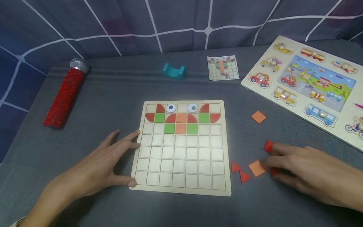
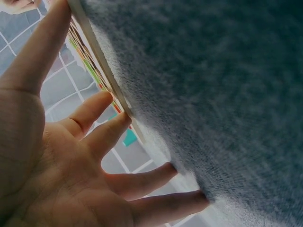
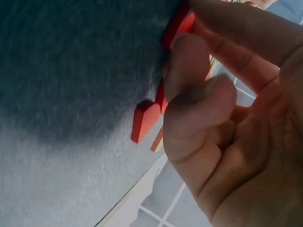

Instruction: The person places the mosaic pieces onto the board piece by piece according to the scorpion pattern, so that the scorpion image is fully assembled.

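A pale wooden grid board (image 1: 178,154) lies in the middle of the head view, its upper rows bearing red quarter-round pieces, green squares, orange squares (image 1: 181,128) and two round eye pieces (image 1: 171,108). My left hand (image 1: 109,164) spreads its fingers along the board's left side, thumb at the near corner and two fingertips at the edge. On the right, my right hand (image 1: 300,173) is low over the table, thumb and index finger pinching a red piece (image 3: 179,28). Another red piece (image 1: 268,146) lies by its other, curled fingers. An orange square (image 1: 256,168) lies beside the index fingertip.
Two red triangles (image 1: 235,167) lie by the board's right edge, another orange square (image 1: 258,117) farther back. Behind stand a printed pattern card (image 1: 223,75) and a teal cradle-shaped block (image 1: 174,72). A vehicle puzzle board (image 1: 272,91) lies right, a red microphone (image 1: 65,96) left.
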### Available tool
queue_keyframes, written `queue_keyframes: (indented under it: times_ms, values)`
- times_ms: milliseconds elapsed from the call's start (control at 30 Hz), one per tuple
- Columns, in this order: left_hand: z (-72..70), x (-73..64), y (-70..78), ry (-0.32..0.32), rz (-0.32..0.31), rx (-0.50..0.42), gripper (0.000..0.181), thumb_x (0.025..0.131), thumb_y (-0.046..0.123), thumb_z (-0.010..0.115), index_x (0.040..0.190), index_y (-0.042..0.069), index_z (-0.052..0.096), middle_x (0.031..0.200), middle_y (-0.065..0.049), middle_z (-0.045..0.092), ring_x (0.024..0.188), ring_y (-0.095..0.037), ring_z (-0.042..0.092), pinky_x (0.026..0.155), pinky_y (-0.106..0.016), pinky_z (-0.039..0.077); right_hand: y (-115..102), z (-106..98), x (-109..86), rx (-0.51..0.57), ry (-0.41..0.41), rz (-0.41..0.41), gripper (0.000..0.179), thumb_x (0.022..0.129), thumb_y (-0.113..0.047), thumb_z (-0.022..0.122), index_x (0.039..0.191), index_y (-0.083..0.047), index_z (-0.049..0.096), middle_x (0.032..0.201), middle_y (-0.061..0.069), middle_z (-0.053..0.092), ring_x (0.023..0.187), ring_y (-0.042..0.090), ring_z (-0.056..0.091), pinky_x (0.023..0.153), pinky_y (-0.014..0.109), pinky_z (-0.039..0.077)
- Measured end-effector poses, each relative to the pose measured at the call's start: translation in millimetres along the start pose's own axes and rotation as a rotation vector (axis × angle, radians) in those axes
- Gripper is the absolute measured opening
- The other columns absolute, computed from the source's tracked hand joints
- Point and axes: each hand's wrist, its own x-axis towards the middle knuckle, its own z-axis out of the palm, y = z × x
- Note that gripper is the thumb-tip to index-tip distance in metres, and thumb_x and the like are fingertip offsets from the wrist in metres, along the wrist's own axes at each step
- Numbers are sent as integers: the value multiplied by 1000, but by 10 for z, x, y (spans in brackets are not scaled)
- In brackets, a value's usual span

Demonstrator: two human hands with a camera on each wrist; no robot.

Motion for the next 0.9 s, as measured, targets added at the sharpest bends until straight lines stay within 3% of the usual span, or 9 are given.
queue_keyframes:
  times_ms: [167,400,533,733,900]
  values:
    - [3,0,-5,2,5,6,94,57,56,90,138,27,51,161,3,25,143,-50,10,92,-80,28,-46,-9,14,-5,55,-51,42,82,-23,80,106,-51,60,102,-19,44,69,-4,44,53,23,42]
    - [4,1,-9,2,8,7,94,57,56,90,137,27,51,161,4,25,143,-50,10,93,-80,28,-58,17,16,-15,10,46,57,82,-26,81,130,-41,56,103,-13,48,63,-3,41,52,22,40]
    - [3,0,-19,10,27,17,96,57,63,86,139,27,50,161,4,25,143,-51,10,92,-80,28,-76,25,11,-30,30,50,60,80,-29,82,134,-32,56,100,-13,52,62,-3,40,53,23,42]
    - [-5,7,-16,8,33,15,98,58,62,85,142,28,47,160,5,27,144,-50,10,93,-80,28,-137,-36,33,-54,143,20,59,77,-26,84,130,-29,58,95,-18,54,63,-6,42,56,24,48]
    - [-4,0,-21,11,36,24,97,57,62,86,140,27,49,161,5,26,143,-51,11,92,-80,28,-241,-127,110,-5,323,-111,51,72,-16,86,117,-26,66,96,-20,53,65,-9,42,53,21,44]
